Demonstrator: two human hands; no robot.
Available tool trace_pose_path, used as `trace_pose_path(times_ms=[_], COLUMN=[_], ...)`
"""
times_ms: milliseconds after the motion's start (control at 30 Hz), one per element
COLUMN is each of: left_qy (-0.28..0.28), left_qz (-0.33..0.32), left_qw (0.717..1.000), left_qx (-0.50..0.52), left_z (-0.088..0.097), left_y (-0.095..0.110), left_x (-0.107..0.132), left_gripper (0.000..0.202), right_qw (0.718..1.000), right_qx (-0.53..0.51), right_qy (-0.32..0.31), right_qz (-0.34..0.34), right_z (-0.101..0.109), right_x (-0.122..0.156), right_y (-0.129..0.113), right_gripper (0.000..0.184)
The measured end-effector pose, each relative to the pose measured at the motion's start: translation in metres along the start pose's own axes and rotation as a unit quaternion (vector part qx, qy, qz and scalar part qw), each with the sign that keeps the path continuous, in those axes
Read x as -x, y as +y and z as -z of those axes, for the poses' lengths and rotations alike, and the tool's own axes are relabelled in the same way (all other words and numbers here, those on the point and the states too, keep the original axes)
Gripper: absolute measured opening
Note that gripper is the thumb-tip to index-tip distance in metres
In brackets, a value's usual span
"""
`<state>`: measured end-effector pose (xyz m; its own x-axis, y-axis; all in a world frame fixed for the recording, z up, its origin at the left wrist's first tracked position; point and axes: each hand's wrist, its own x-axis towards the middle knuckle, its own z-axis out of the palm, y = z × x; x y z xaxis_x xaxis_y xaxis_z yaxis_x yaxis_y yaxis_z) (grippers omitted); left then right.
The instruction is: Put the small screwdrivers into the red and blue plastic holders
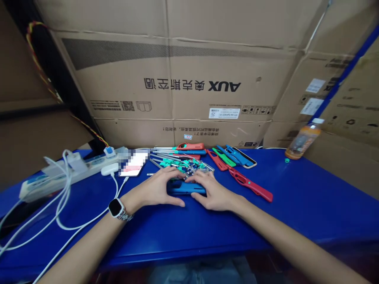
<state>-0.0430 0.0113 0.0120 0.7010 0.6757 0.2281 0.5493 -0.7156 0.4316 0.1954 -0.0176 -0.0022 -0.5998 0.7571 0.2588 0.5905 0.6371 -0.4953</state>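
A blue lighter casing lies lengthwise between my two hands, low over the blue table. My left hand wraps round its left end, thumb in front and fingers behind. The right end is gripped between the thumb and fingers of my right hand. Just behind the hands is a heap of metal rods with green plastic parts. Long-nosed lighters, one with an orange-red handle and one with a blue handle, lie behind that heap. Whatever is inside the blue casing is hidden by my fingers.
Red casings, a green casing and blue casings lie to the right, by a phone-like edge. A drink bottle stands far right. Left are a phone, white cables and a power strip. Cardboard walls the back.
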Motion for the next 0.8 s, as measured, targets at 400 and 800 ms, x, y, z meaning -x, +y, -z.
trace_pose_path(times_ms=[400,800], left_qy=[-0.02,-0.017], left_qz=[0.027,0.009], left_qw=[0.997,0.997], left_qx=[0.075,0.08], left_z=[0.003,0.002], left_y=[-0.01,-0.006], left_x=[-0.001,-0.001], left_gripper=[0.033,0.028], right_qw=[0.991,0.999], right_qx=[-0.117,0.013], right_qy=[-0.059,0.016], right_qz=[-0.024,0.043], right_z=[0.016,0.002], right_x=[-0.03,-0.015], right_y=[0.01,0.012], right_gripper=[0.027,0.023])
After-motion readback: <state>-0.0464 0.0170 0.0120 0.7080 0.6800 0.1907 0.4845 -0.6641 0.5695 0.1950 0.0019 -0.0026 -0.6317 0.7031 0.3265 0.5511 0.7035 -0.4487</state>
